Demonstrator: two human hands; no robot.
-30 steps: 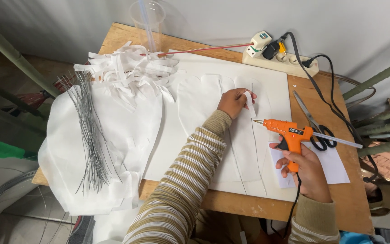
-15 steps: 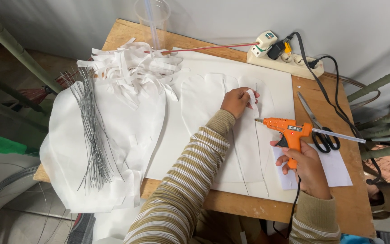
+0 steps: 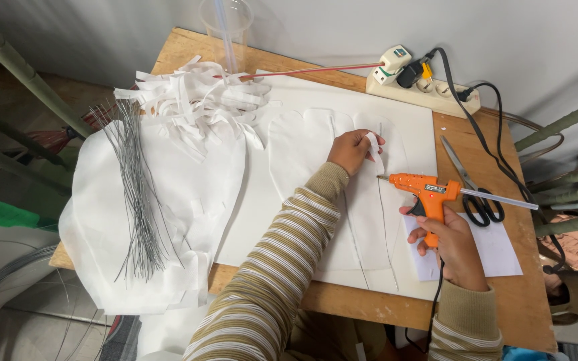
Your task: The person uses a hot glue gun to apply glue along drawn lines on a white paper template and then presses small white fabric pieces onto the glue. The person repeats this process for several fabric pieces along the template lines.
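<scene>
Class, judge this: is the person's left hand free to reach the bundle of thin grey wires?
Probably not at once: the left hand pinches a small white strip, though the wire bundle lies uncovered.

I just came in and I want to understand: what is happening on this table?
A person in a striped sleeve works at a wooden table. The right hand holds an orange glue gun, nozzle pointing at a small white strip pinched in the left hand. Both hover over large white sheets. A bundle of thin wires lies to the left, black scissors and a power strip to the right.
</scene>
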